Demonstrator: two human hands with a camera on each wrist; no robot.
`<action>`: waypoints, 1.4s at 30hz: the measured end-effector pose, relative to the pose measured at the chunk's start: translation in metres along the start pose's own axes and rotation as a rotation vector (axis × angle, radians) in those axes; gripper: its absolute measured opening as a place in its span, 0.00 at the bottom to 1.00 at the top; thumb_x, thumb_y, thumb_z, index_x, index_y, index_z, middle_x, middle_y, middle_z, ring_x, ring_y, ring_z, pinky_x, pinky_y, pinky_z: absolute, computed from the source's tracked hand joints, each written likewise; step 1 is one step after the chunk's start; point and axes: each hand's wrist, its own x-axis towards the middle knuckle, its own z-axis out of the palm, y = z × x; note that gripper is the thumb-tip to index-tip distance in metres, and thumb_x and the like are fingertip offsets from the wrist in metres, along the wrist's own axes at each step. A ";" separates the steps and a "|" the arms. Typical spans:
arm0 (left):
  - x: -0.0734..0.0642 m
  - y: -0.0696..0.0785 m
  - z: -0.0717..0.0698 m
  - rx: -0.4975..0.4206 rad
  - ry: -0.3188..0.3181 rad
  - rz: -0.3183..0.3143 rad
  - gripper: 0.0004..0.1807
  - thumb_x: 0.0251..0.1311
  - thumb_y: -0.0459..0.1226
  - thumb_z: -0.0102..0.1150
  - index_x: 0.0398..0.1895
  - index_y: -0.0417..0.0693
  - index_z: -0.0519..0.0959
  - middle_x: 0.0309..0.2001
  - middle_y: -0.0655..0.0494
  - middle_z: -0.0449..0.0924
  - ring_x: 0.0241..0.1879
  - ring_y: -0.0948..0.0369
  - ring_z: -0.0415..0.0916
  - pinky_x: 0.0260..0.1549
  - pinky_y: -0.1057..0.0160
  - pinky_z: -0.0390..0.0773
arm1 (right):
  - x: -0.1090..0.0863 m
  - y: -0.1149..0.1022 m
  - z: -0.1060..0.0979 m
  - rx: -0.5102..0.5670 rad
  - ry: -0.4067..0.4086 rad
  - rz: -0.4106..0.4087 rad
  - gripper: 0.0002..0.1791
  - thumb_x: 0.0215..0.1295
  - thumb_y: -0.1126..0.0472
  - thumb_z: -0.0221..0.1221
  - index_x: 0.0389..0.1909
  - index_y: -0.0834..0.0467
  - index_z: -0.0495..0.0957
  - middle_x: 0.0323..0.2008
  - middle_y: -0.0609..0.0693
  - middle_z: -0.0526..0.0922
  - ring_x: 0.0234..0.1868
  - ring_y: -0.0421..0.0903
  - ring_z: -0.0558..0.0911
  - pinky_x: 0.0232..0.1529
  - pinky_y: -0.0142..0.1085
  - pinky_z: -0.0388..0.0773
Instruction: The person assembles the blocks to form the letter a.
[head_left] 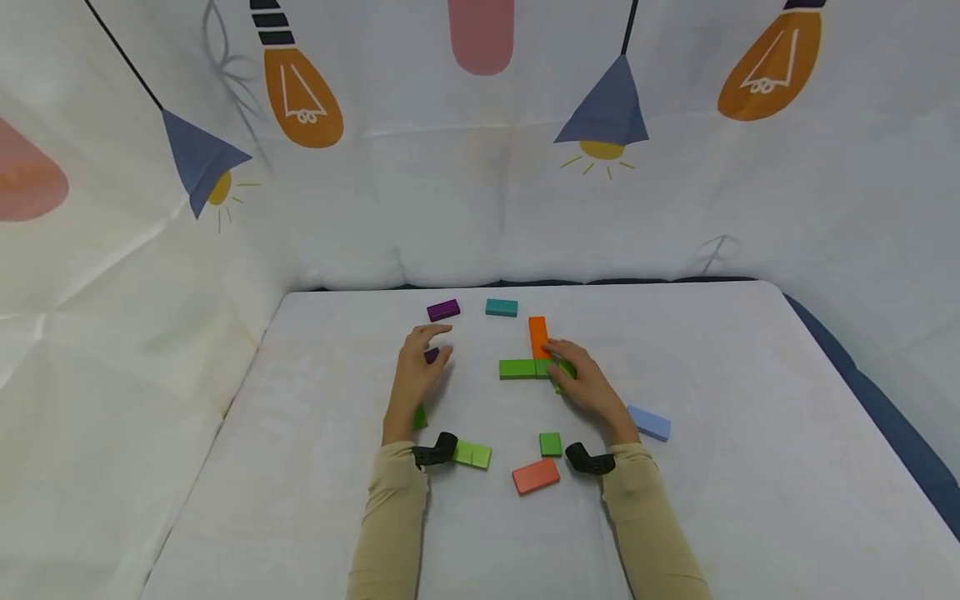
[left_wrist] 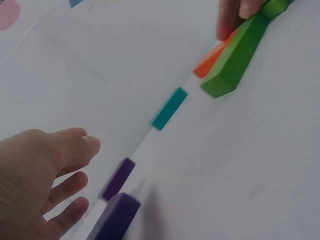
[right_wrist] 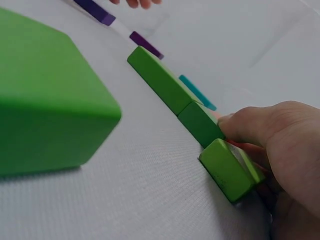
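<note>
Closest of all, a bright green block (right_wrist: 45,95) fills the left side of the right wrist view. Near the middle of the head view, a long green block (head_left: 517,369) and a short green block (head_left: 543,368) lie end to end on the white surface (head_left: 285,500), with an orange block (head_left: 538,336) standing out from their upper side. The right grip (head_left: 588,387) bends over their right end, thumb against the short one, beside an angled green block (right_wrist: 227,172); whether it is clamped on anything, I cannot tell. Left of centre, the left grip (head_left: 418,371) has its fingers apart and holds nothing, next to an indigo block (left_wrist: 114,220). Above it are a purple block (head_left: 443,310) and a teal block (head_left: 502,307); lower down sit a coral block (head_left: 536,477) and, farther right, a pale blue block (head_left: 649,423).
</note>
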 end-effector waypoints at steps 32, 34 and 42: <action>-0.012 -0.020 -0.031 0.142 -0.146 -0.331 0.28 0.58 0.41 0.61 0.63 0.48 0.70 0.63 0.37 0.64 0.63 0.38 0.59 0.58 0.36 0.60 | -0.005 -0.004 0.012 -0.005 0.022 0.022 0.24 0.70 0.56 0.51 0.65 0.56 0.66 0.70 0.58 0.61 0.72 0.59 0.54 0.70 0.58 0.48; -0.012 -0.019 -0.029 0.129 -0.153 -0.334 0.28 0.58 0.42 0.61 0.63 0.48 0.70 0.63 0.37 0.64 0.63 0.38 0.59 0.58 0.37 0.61 | -0.005 -0.004 0.010 -0.012 0.017 0.020 0.24 0.70 0.56 0.51 0.66 0.56 0.66 0.70 0.59 0.61 0.72 0.59 0.54 0.70 0.58 0.48; -0.011 -0.013 -0.025 0.116 -0.194 -0.294 0.30 0.56 0.43 0.64 0.63 0.47 0.71 0.61 0.36 0.67 0.60 0.40 0.62 0.56 0.38 0.64 | -0.002 -0.006 0.005 -0.023 0.022 0.007 0.23 0.70 0.57 0.51 0.65 0.56 0.67 0.69 0.58 0.62 0.72 0.58 0.55 0.70 0.57 0.49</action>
